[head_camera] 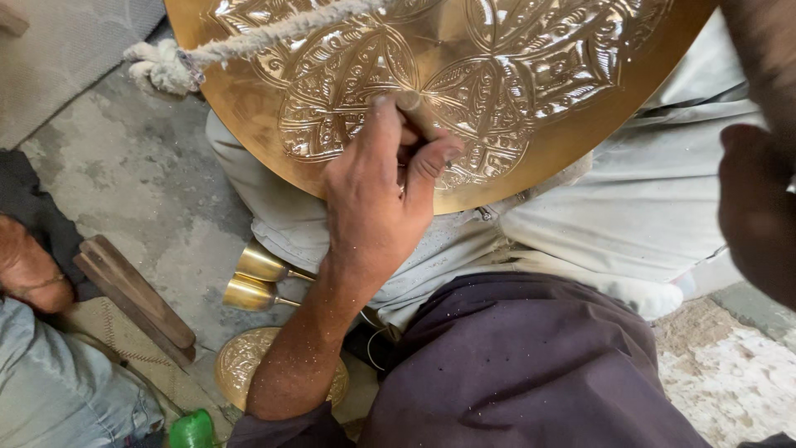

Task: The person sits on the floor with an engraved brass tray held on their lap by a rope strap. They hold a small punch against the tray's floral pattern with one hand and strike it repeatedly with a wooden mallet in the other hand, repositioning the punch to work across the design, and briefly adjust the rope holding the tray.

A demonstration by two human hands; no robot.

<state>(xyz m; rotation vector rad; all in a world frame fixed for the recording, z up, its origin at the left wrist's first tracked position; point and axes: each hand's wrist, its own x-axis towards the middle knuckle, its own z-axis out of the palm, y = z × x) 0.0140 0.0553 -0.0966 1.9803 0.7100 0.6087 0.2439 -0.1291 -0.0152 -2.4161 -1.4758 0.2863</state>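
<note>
The embossed brass tray (497,83) rests on our lap, its floral pattern looking largely worked. Our left hand (377,195) pinches a small punch (408,102) against it; our right hand (759,207) is blurred, its grip unclear.

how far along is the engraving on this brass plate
Done: the brass plate already carries raised floral relief across most of its visible face. In hand: the left hand pinches a small tool against the pattern near the centre. Left: the smooth rim band shows no pattern. The right hand is blurred at the frame edge; its grip cannot be told.
</note>
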